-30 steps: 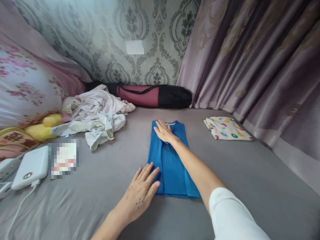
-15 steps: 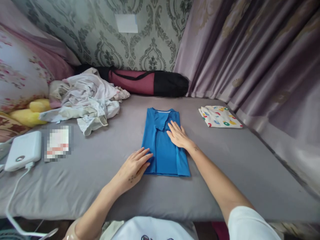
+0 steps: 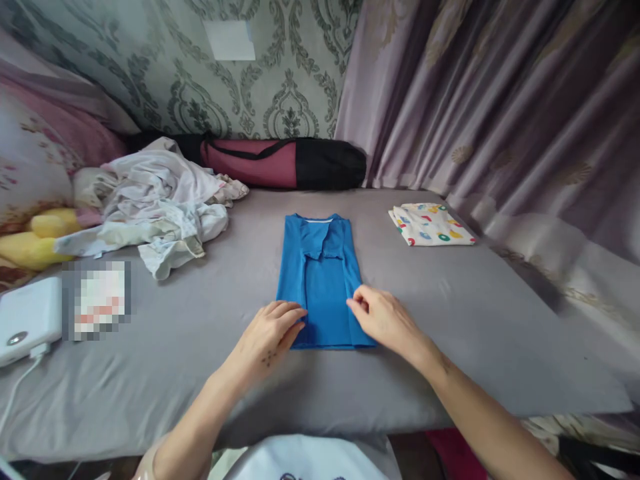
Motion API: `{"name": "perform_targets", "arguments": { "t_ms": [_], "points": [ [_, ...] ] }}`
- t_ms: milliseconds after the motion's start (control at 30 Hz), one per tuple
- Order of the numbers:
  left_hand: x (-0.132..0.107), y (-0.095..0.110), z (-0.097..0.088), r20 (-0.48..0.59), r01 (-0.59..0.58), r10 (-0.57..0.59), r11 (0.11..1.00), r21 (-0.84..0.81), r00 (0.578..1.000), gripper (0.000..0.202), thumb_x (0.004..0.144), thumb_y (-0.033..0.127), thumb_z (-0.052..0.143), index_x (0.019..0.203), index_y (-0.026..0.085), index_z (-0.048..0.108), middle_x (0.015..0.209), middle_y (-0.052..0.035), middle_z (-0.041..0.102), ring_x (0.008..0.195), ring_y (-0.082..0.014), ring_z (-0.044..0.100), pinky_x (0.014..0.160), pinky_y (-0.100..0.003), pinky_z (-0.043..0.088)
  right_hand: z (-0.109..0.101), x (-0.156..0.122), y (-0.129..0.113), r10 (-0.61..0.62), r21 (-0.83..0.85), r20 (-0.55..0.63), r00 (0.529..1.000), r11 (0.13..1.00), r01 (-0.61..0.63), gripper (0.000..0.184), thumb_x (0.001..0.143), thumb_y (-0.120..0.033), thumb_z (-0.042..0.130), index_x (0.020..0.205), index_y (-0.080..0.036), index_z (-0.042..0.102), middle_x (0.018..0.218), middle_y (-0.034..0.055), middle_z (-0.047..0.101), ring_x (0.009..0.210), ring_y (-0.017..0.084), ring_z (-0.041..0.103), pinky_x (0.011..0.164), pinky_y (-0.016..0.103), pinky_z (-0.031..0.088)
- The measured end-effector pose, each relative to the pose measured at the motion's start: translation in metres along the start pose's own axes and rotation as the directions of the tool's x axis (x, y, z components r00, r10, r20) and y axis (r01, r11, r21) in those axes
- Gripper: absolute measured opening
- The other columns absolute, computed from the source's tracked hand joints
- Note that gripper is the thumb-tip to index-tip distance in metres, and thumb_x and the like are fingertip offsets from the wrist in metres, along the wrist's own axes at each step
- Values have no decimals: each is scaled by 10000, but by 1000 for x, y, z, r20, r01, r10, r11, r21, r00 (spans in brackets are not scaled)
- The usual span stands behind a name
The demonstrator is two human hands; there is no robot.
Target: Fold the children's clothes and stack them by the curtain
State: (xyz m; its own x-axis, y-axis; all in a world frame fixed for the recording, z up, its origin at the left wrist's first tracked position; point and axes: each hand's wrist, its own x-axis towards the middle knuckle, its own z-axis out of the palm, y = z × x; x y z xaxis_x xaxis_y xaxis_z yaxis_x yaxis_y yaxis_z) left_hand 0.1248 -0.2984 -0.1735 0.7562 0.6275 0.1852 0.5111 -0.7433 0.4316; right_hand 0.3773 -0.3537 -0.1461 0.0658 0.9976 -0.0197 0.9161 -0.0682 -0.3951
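Note:
A blue shirt (image 3: 325,297) lies on the bed with both sides folded inward in long strips and its sleeves laid across near the collar. My left hand (image 3: 273,330) rests over its lower left edge, fingers stretched out and thumb a little apart. At the lower right edge is my right hand (image 3: 387,320), its fingers curled and the thumb and forefinger brought together at the fabric. How much cloth is between them is partly hidden by the hand.
A folded white printed garment (image 3: 433,225) lies right of the shirt. To the left are a heap of crumpled clothes (image 3: 165,193), a yellow plush toy (image 3: 47,240) and a white power bank (image 3: 33,317) with a cable. A maroon and black bag (image 3: 280,163) lies along the wall.
My right hand has moved from the shirt's upper right part down to its lower right edge, and its flat fingers have curled. My left hand stays by the lower left edge.

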Motion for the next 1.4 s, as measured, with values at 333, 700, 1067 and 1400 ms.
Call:
{"name": "perform_targets", "arguments": {
  "t_ms": [333, 700, 1067, 1400],
  "points": [
    [27, 53, 8, 223, -117, 114, 993, 0, 968, 321, 981, 247, 343, 1146, 223, 617, 1003, -64, 640, 927, -188, 572, 818, -323, 464, 24, -55, -15, -8, -80, 37, 999, 997, 11, 161, 909, -162, 420, 985, -208, 554, 944, 78, 637, 903, 204, 638, 748, 295, 436],
    [23, 53, 11, 197, -143, 145, 989, -22, 970, 321, 977, 233, 343, 1178, 221, 594, 1098, -67, 646, 994, -191, 586, 877, -349, 472, 23, -53, -21, -73, -30, 32, 997, 997, 74, 190, 933, -209, 410, 952, -230, 598, 943, 45, 640, 840, 180, 636, 698, 290, 442],
    [21, 58, 23, 219, -290, 277, 957, 26, 935, 390, 973, 254, 382, 1345, 218, 492, 1414, -73, 512, 1328, -224, 442, 1072, -420, 394, 27, 1, 18, -185, -81, -60, 981, 980, 180, 470, 962, -225, 300, 1405, -141, 433, 1484, 136, 401, 1389, 237, 336, 1107, 425, 341],
    [17, 55, 26, 226, -288, 282, 958, -5, 933, 409, 963, 267, 421, 1367, 229, 475, 1422, -64, 503, 1336, -217, 433, 1106, -428, 369, 29, 7, 24, -193, -91, 126, 973, 975, 205, 508, 975, -265, 260, 1457, -151, 374, 1533, 96, 313, 1430, 229, 250, 1155, 490, 247]
  ]
}}
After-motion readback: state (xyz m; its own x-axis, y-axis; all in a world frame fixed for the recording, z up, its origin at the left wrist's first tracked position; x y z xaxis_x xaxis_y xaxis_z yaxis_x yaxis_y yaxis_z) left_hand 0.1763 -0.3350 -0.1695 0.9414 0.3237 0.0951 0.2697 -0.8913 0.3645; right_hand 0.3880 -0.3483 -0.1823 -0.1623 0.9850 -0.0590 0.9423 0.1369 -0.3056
